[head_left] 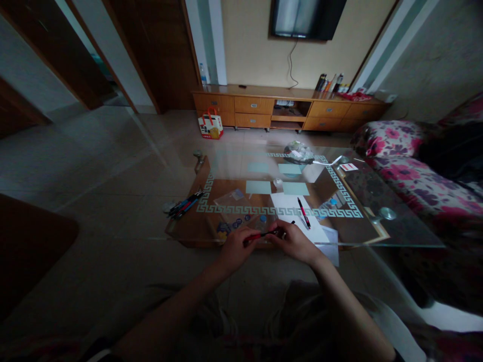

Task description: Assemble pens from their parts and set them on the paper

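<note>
Both hands meet over the near edge of the glass table (377,236), and between them runs one red and black pen (264,234): the left hand (236,246) is curled shut around its red end, the right hand (292,241) is closed on its dark end, so the pen lies level, just above the glass. A second pen (304,212) of the same colours lies alone on the single white sheet (294,208), just beyond the right hand. At the table's left edge sits one loose bundle of pens (184,205); I cannot count them in this dim light. Four pale blue cards (258,187) lie in two rows further out on the glass, with one clear plastic sleeve (236,203) to the left of the sheet. At the far end there is one crumpled bag (299,151). Beyond the table, a paper carrier bag (210,125) stands on the floor before the long wooden cabinet (287,106). A flowered sofa (411,166) runs along the right. Nothing lies between the hands and the sheet.
</note>
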Action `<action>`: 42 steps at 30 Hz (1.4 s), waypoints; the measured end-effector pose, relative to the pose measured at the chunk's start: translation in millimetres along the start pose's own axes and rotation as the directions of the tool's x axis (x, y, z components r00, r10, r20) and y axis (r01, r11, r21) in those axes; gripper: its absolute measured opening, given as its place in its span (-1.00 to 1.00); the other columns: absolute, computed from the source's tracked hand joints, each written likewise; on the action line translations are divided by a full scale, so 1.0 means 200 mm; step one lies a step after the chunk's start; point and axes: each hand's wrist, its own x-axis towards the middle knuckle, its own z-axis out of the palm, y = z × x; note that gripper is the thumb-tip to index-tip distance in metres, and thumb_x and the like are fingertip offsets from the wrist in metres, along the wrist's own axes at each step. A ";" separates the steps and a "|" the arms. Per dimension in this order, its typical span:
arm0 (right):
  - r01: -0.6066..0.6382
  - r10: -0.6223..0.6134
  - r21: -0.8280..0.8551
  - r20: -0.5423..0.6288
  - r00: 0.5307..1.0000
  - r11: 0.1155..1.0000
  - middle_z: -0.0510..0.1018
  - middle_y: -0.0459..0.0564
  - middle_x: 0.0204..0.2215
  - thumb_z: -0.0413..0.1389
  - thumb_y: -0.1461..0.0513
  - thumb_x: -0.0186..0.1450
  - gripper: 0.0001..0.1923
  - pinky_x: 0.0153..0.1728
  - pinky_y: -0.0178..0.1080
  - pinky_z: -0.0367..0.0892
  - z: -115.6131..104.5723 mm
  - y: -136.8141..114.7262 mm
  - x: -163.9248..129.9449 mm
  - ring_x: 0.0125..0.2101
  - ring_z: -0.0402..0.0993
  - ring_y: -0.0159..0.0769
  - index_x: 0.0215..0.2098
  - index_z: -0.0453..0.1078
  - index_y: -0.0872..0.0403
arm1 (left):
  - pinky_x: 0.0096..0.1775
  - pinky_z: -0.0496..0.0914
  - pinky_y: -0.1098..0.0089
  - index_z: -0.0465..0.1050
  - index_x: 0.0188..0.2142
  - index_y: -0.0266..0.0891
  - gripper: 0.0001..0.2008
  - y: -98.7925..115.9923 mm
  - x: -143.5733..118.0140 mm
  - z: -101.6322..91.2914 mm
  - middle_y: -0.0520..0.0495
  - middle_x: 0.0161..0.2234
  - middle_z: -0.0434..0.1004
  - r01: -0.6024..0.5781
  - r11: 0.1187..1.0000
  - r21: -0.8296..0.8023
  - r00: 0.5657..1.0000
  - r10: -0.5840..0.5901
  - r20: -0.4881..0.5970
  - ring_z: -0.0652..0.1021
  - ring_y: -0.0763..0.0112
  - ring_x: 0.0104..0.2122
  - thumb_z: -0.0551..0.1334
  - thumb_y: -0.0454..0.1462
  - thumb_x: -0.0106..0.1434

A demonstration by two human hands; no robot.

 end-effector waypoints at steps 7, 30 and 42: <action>0.026 -0.026 -0.157 0.001 1.000 0.987 0.46 -0.10 -0.53 0.03 0.05 0.41 -0.65 -0.46 -0.32 0.15 -0.01 -0.01 0.00 -0.49 0.31 -0.37 -0.41 0.44 0.09 | -0.16 0.41 0.37 0.59 -0.19 -0.20 -0.81 0.03 0.00 -0.01 -0.08 -0.25 0.62 -0.027 1.000 0.016 1.000 0.027 0.016 0.58 0.34 -0.25 0.20 -0.22 0.35; 0.055 -0.055 -0.081 0.005 0.998 0.995 0.55 -0.05 -0.41 0.04 0.01 0.41 -0.67 -0.38 -0.30 0.26 0.01 -0.01 0.00 -0.42 0.41 -0.32 -0.26 0.47 0.07 | -0.13 0.39 0.36 0.58 -0.17 -0.18 -0.80 0.02 0.01 -0.01 -0.07 -0.23 0.60 -0.057 0.998 0.023 0.998 0.057 -0.008 0.56 0.34 -0.22 0.18 -0.22 0.38; 0.127 -0.117 -0.229 0.057 0.992 0.965 0.48 -0.09 -0.51 -0.05 0.05 0.46 -0.58 -0.41 -0.31 0.13 0.01 -0.01 -0.01 -0.48 0.33 -0.37 -0.42 0.43 0.09 | -0.14 0.40 0.37 0.58 -0.22 -0.19 -0.88 0.04 0.01 -0.03 -0.06 -0.26 0.58 -0.063 0.998 0.032 0.998 0.062 0.016 0.56 0.35 -0.23 0.25 -0.26 0.32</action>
